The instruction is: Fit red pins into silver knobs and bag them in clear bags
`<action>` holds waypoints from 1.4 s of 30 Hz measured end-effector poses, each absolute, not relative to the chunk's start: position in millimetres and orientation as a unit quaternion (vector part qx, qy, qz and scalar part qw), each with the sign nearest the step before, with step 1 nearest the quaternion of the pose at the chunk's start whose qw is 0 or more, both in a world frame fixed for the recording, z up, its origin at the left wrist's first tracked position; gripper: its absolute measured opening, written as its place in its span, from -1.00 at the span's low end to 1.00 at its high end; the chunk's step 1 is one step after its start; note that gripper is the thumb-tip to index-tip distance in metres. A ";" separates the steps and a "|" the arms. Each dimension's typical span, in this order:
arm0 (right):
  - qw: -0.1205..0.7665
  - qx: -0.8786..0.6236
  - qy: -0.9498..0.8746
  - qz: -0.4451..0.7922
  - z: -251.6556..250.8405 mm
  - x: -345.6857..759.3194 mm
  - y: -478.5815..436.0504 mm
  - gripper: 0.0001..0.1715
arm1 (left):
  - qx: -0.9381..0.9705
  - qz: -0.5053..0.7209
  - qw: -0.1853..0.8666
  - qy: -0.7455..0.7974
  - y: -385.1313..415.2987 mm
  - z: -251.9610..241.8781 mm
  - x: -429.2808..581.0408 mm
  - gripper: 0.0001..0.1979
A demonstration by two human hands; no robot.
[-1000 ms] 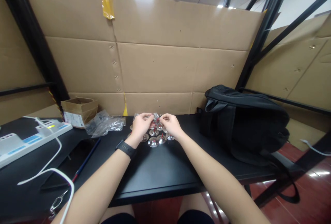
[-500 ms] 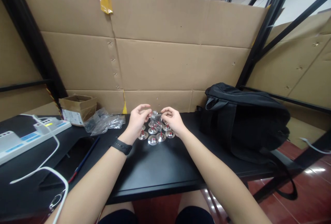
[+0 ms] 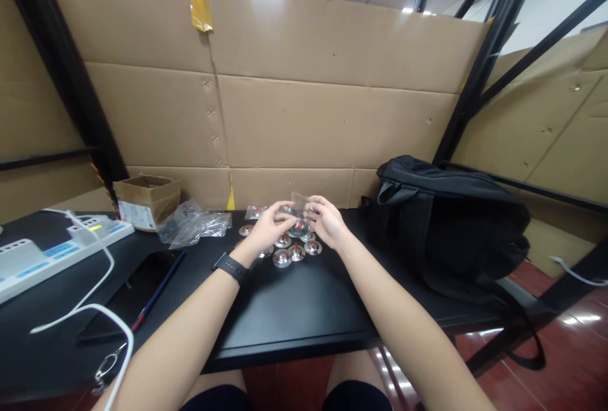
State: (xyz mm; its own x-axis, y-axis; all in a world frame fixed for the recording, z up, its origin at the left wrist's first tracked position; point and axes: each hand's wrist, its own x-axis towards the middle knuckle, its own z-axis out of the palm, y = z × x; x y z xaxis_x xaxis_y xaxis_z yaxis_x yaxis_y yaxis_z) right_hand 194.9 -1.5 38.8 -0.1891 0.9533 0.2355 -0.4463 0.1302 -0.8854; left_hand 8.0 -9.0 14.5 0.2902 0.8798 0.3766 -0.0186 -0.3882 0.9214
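Hands sit lower than half a second ago: left hand (image 3: 270, 227) and right hand (image 3: 329, 223) both pinch a small clear bag (image 3: 299, 200), which now looks flat, just above the metal discs (image 3: 291, 250) clustered on the surface (image 3: 294, 309) at their 6 o'clock

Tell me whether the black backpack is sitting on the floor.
No, the black backpack lies on top of the black table, at its right end, well above the red floor.
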 end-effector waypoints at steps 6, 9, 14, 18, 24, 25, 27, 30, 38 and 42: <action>0.577 -0.338 -0.571 0.476 34.9 191.3 0.6 -0.48 | 0.635 0.569 0.383 0.355 -6.3 14.3 12.7 -0.44; 0.589 -0.341 -0.601 0.420 33.4 191.9 -0.9 -0.34 | 0.615 0.594 0.362 0.372 -9.6 16.5 12.4 -0.42; 0.548 -0.321 -0.668 0.388 35.7 196.6 -1.8 -0.42 | 0.613 0.607 0.343 0.372 -16.5 24.5 10.6 -0.47; 0.539 -0.323 -0.659 0.414 38.3 198.8 -1.9 -0.65 | 0.652 0.588 0.303 0.369 -15.2 28.5 7.7 -0.73; 0.513 -0.330 -0.666 0.429 34.9 203.8 1.8 -0.44 | 0.686 0.553 0.301 0.364 -9.9 27.2 -0.3 -0.60; 0.510 -0.339 -0.666 0.425 34.1 204.8 3.4 -0.47 | 0.699 0.540 0.288 0.369 -9.4 27.2 -1.6 -0.58; 0.499 -0.360 -0.674 0.409 33.2 206.6 6.1 -0.52 | 0.733 0.508 0.221 0.395 -9.4 27.9 -3.7 -0.61; 0.472 -0.391 -0.705 0.357 34.1 208.0 6.4 -0.63 | 0.779 0.451 0.096 0.424 -11.8 30.8 -4.8 -0.77; 0.444 -0.348 -0.768 0.303 32.5 201.2 1.5 -0.63 | 0.747 0.511 0.125 0.408 -18.0 37.7 -6.5 -0.88; 0.454 -0.316 -0.704 0.444 33.1 190.9 8.4 -0.63 | 0.685 0.575 0.173 0.413 -14.9 36.6 -7.3 -0.87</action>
State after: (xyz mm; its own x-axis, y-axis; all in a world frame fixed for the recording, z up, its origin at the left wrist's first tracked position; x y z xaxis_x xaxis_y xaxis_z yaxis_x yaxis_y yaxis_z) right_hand 190.9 8.4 33.1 -0.3871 0.8492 0.3591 0.0414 0.4051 -0.9134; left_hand -7.3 -14.9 36.6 -0.0024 0.7651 0.6439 0.3673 -0.5982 0.7122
